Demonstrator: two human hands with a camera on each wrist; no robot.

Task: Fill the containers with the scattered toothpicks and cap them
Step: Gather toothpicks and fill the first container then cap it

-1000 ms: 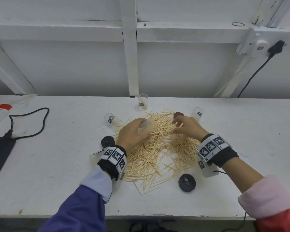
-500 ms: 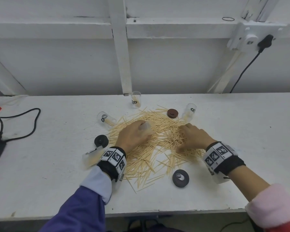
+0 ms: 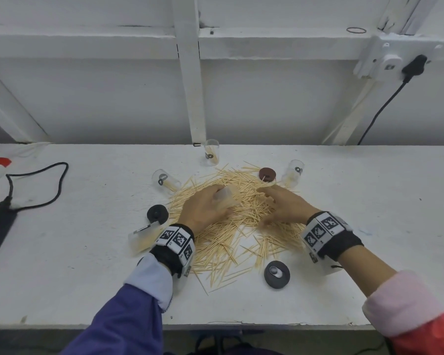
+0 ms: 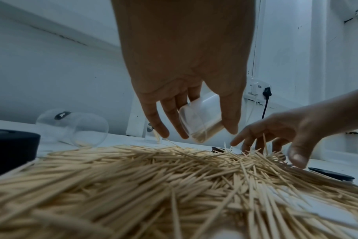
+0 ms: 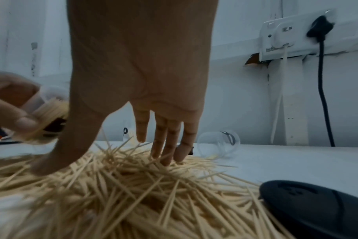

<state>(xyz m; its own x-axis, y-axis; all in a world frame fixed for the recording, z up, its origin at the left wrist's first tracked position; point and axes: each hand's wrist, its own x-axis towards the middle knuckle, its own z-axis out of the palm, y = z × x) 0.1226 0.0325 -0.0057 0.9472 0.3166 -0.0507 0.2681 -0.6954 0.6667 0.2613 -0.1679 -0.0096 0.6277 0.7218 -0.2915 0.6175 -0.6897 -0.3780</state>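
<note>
Here the nearest thing to the person is a black cap [image 3: 277, 274], which lies flat on the white table [image 3: 369, 226] just behind the right wrist, at the near edge of the toothpicks [image 3: 231, 234]. The toothpicks are spread in one wide loose heap, under and between both hands.

The left hand [image 3: 203, 208] hovers over the left part of the heap and holds a clear container [image 3: 224, 197]; the fingers and thumb are curled around it. In the left wrist view this container [image 4: 202, 119] is tilted, and some toothpicks are already inside. Behind the left wrist, to its left, another clear container [image 3: 142, 238] lies on its side with toothpicks in it, and a second black cap [image 3: 157, 213] sits touching it, just left of the hand.

The right hand [image 3: 285, 207] is spread and relaxed, gripping nothing; its fingers [image 5: 169, 145] go down into the heap.

Beyond the left hand a container [image 3: 164, 181] lies on its side. Beyond the right fingertips there is a brown cap [image 3: 267, 174], and just right of it a tilted container [image 3: 292, 174]. Farthest, one container [image 3: 211, 155] stands upright near the wall, with a few toothpicks inside.
</note>
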